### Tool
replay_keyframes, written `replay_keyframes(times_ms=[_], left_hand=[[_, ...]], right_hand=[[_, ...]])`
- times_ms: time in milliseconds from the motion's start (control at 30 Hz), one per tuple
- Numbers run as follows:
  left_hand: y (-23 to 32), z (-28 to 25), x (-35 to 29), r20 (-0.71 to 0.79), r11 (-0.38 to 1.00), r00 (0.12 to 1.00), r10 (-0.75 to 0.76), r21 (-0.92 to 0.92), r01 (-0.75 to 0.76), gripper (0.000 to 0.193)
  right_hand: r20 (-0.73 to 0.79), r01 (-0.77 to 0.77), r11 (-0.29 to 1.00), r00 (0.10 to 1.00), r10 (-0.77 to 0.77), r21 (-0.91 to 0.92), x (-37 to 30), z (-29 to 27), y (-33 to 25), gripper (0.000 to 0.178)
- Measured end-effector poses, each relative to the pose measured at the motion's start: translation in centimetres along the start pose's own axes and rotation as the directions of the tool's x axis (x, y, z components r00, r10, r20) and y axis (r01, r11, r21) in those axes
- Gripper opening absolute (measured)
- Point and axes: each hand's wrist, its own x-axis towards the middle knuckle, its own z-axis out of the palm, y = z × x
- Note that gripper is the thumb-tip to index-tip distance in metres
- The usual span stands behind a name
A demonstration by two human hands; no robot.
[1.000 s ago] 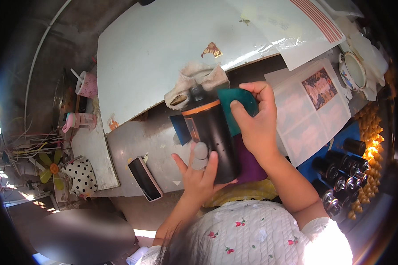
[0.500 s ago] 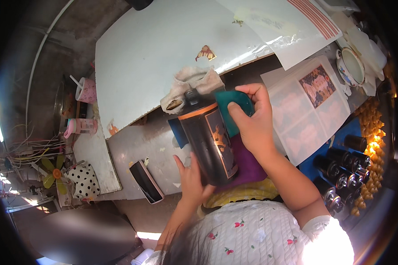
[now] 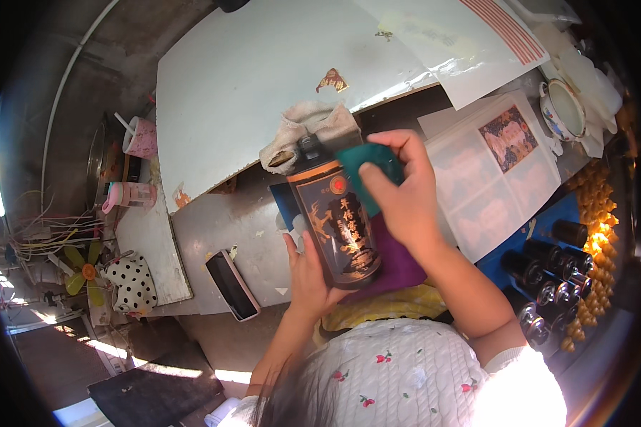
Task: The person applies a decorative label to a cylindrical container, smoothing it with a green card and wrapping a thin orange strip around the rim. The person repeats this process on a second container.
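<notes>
My left hand (image 3: 309,274) cups the lower end of a black bottle (image 3: 338,231), its thumb and fingers along the side and base. Tilted with its neck away from me, the bottle shows an orange band near the shoulder and a decorated label (image 3: 343,235) with gold and red print. Between thumb and fingers, my right hand (image 3: 404,188) pinches a teal flat scraper (image 3: 370,171), whose edge lies at the bottle's upper right side. The bottle's neck rests on or just in front of a crumpled beige cloth (image 3: 313,124); contact is hard to tell.
A phone (image 3: 233,286) lies left on the grey table. Printed sheets (image 3: 502,181) lie to the right, near an enamel pot (image 3: 563,110). Several dark bottles (image 3: 541,260) lie in a blue-lined area beside gold caps (image 3: 598,228). A pale board (image 3: 249,78) stretches across the back.
The bottle has turned so its label faces up. My right hand and the scraper have shifted slightly left. A blurred dark round shape at lower left is gone, revealing a black panel.
</notes>
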Motion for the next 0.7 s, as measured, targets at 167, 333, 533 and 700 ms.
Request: replay_keyframes(times_ms=[167, 333, 533, 700], left_hand=[[-0.2, -1.0, 0.6, 0.182, 0.991, 0.979, -0.096, -0.075, 0.111, 0.119], [0.9, 0.7, -0.4, -0.080, 0.998, 0.997, -0.022, -0.064, 0.016, 0.139], [0.7, 1.5, 0.1, -0.064, 0.947, 0.983, -0.173, -0.286, 0.148, 0.132], [0.6, 1.8, 0.0, -0.112, 0.951, 0.972, -0.205, -0.255, 0.172, 0.126]], right_hand=[[0.024, -0.326, 0.940, 0.945, 0.326, 0.100, -0.4, -4.1, 1.0, 0.026], [-0.034, -0.110, 0.989, 0.993, 0.114, 0.102, 3.8, -11.0, -0.9, 0.008], [0.101, 0.285, 0.238, 0.811, -0.577, -0.928, 14.5, -17.3, -5.7, 0.022], [-0.168, 0.111, 0.431, 0.812, -0.559, -0.896, 13.5, -21.8, -4.8, 0.029]])
